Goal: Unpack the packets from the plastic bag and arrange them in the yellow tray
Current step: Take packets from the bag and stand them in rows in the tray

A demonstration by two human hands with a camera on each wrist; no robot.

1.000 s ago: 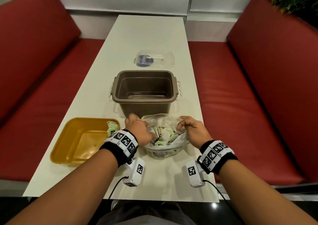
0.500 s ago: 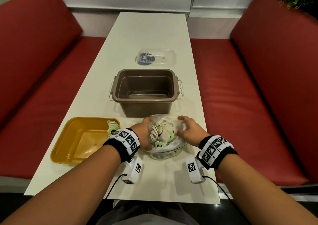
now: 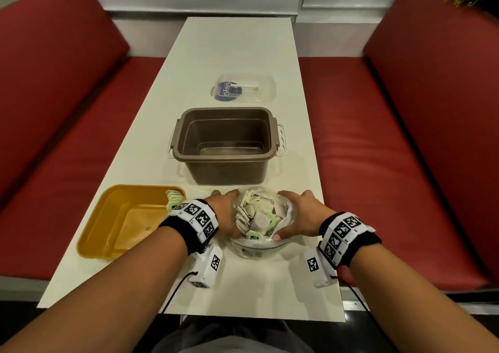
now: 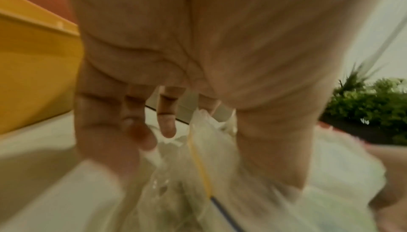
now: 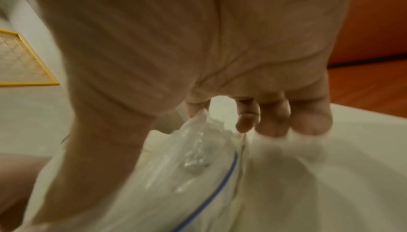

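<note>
Both hands, left hand (image 3: 225, 212) and right hand (image 3: 302, 216), clasp the plastic bag (image 3: 259, 240) between yellow tray (image 3: 108, 233) and brown tub (image 3: 225, 160).

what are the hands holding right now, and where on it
Both the left hand and right hand hold the plastic bag by its opened rim, one on each side.

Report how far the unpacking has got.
Barely started: a few packets stand at the yellow tray's far right corner. Left hand and right hand hold the plastic bag open. Most packets remain bagged.
</note>
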